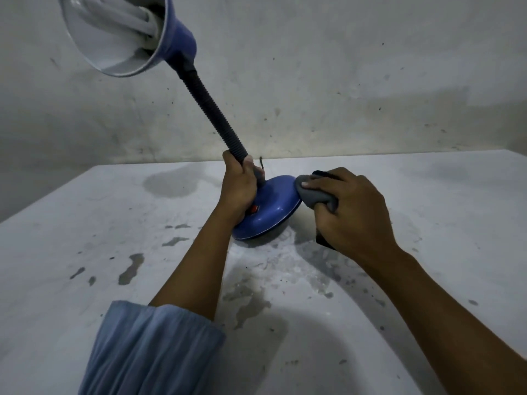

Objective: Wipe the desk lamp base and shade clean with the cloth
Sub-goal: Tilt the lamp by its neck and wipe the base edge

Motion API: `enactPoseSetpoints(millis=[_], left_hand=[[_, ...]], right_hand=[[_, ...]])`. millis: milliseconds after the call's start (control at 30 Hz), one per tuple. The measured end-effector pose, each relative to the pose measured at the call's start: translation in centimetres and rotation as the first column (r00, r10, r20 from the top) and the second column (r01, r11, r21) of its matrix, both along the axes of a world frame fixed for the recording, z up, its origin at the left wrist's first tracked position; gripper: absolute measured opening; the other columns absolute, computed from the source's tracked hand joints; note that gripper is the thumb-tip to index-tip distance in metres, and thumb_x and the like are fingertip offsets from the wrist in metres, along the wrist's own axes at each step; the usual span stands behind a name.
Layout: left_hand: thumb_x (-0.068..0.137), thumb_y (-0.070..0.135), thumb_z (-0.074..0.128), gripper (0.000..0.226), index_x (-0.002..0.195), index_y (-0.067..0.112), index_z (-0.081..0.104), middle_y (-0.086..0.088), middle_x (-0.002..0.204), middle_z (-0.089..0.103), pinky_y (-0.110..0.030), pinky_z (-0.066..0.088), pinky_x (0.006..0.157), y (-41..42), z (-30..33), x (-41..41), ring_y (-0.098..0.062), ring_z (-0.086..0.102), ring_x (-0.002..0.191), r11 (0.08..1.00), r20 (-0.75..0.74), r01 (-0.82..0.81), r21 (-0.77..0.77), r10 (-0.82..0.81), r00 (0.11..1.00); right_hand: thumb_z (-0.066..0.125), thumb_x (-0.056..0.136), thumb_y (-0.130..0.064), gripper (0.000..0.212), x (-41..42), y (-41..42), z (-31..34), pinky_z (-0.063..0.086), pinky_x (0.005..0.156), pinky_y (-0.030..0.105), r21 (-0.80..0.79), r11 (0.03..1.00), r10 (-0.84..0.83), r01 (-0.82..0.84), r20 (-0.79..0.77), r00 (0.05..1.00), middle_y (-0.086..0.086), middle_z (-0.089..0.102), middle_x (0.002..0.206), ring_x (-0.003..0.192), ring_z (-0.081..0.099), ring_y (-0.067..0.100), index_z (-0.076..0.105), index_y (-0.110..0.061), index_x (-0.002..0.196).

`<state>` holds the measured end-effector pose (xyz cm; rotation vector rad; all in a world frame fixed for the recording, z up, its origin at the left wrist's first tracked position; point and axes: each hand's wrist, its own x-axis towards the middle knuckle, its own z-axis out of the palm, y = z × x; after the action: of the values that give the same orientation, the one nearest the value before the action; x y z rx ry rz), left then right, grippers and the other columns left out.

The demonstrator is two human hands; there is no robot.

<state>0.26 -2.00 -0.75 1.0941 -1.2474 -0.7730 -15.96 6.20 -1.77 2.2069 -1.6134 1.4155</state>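
A blue desk lamp leans toward the left. Its round blue base [273,206] is tipped up on its near-left edge, with a red switch on top. My left hand [238,185] grips the bottom of the black flexible neck [212,109] just above the base. The blue shade [119,32] with a white bulb inside hangs at the top left, its opening facing me. My right hand [350,210] holds a bunched grey cloth [313,195] and presses it against the raised right rim of the base.
The lamp stands on a white, stained tabletop [114,252] with grey patches and specks. A marked white wall [342,81] rises directly behind the table's far edge. A thin dark cord end shows behind the base.
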Motion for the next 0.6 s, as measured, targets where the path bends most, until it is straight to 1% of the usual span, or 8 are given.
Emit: enactPoseSetpoints(millis=[133, 200, 267, 300, 367, 467, 500, 600], left_hand=[[0.102, 0.022, 0.03, 0.007, 0.106, 0.016, 0.032, -0.003, 0.078, 0.052, -0.036, 0.052, 0.082, -0.6, 0.0, 0.4, -0.015, 0.053, 0.074, 0.999, -0.026, 0.023, 0.03, -0.022, 0.999], [0.102, 0.021, 0.03, 0.008, 0.107, 0.015, 0.032, -0.003, 0.079, 0.052, -0.039, 0.052, 0.084, -0.8, 0.0, 0.5, -0.016, 0.054, 0.075, 0.999, -0.039, 0.028, 0.043, -0.026, 0.999], [0.102, 0.021, 0.03, 0.008, 0.107, 0.015, 0.031, -0.004, 0.078, 0.052, -0.04, 0.052, 0.085, -0.9, 0.0, 0.6, -0.015, 0.053, 0.074, 0.999, -0.064, 0.031, 0.045, -0.028, 0.998], [0.102, 0.021, 0.03, 0.008, 0.107, 0.015, 0.031, -0.004, 0.078, 0.052, -0.04, 0.052, 0.085, -0.9, 0.0, 0.7, -0.015, 0.053, 0.073, 0.998, -0.073, 0.033, 0.046, -0.03, 0.997], [0.102, 0.021, 0.03, 0.008, 0.107, 0.016, 0.031, -0.004, 0.079, 0.052, -0.041, 0.051, 0.087, -1.0, -0.1, 0.8, -0.015, 0.053, 0.074, 0.998, -0.087, 0.035, 0.05, -0.031, 0.996], [0.102, 0.024, 0.03, 0.01, 0.11, 0.019, 0.032, -0.004, 0.084, 0.055, -0.042, 0.052, 0.09, -1.3, -0.1, 1.0, -0.018, 0.056, 0.081, 0.998, -0.082, 0.015, 0.061, -0.01, 0.997], [0.102, 0.024, 0.03, 0.01, 0.11, 0.019, 0.032, -0.004, 0.084, 0.055, -0.042, 0.052, 0.09, -1.2, -0.1, 1.1, -0.018, 0.057, 0.082, 0.998, -0.084, 0.008, 0.063, -0.003, 0.996], [0.102, 0.024, 0.031, 0.01, 0.109, 0.019, 0.032, -0.003, 0.083, 0.055, -0.044, 0.052, 0.09, -1.3, -0.2, 1.0, -0.017, 0.056, 0.08, 0.998, -0.086, 0.002, 0.062, 0.004, 0.996]], right_hand=[[0.053, 0.069, -0.019, 0.028, 0.5, 1.2, 1.6, 0.051, 0.065, 0.031, -0.005, 0.987, 0.162, -0.162, -0.006, 0.987, -0.001, 0.067, 0.079, 0.069, 0.06, 0.016, 0.076, -0.015, 0.084], [0.053, 0.067, -0.019, 0.026, 0.6, 1.4, 1.9, 0.051, 0.067, 0.027, 0.103, 0.935, 0.34, -0.34, 0.015, 0.94, -0.014, 0.064, 0.076, 0.071, 0.06, 0.009, 0.075, -0.02, 0.08], [0.051, 0.066, -0.022, 0.03, 0.9, 1.4, 1.8, 0.051, 0.071, 0.023, 0.105, 0.905, 0.413, -0.412, 0.021, 0.911, -0.021, 0.062, 0.08, 0.076, 0.061, 0.005, 0.076, -0.021, 0.083], [0.05, 0.067, -0.021, 0.031, 0.9, 1.3, 1.6, 0.052, 0.072, 0.026, 0.05, 0.916, 0.397, -0.397, 0.026, 0.918, -0.017, 0.064, 0.083, 0.077, 0.062, 0.007, 0.076, -0.019, 0.085], [0.052, 0.069, -0.016, 0.031, 0.5, 1.0, 1.3, 0.052, 0.072, 0.032, -0.078, 0.964, 0.255, -0.253, 0.008, 0.967, -0.004, 0.068, 0.091, 0.081, 0.062, 0.015, 0.075, -0.017, 0.091], [0.052, 0.071, -0.017, 0.037, -0.5, 0.4, 0.7, 0.046, 0.072, 0.026, -0.153, 0.988, -0.032, 0.026, -0.041, 0.999, 0.003, 0.067, 0.102, 0.086, 0.059, 0.024, 0.072, -0.017, 0.101], [0.052, 0.071, -0.018, 0.038, -0.4, 0.4, 0.5, 0.044, 0.072, 0.024, -0.149, 0.988, -0.05, 0.041, -0.057, 0.997, 0.004, 0.067, 0.102, 0.085, 0.059, 0.024, 0.072, -0.017, 0.103], [0.055, 0.072, -0.016, 0.033, 1.0, 1.1, -0.3, 0.044, 0.064, 0.025, -0.161, 0.986, 0.026, -0.044, -0.112, 0.993, 0.004, 0.066, 0.094, 0.077, 0.054, 0.02, 0.072, -0.014, 0.1]])
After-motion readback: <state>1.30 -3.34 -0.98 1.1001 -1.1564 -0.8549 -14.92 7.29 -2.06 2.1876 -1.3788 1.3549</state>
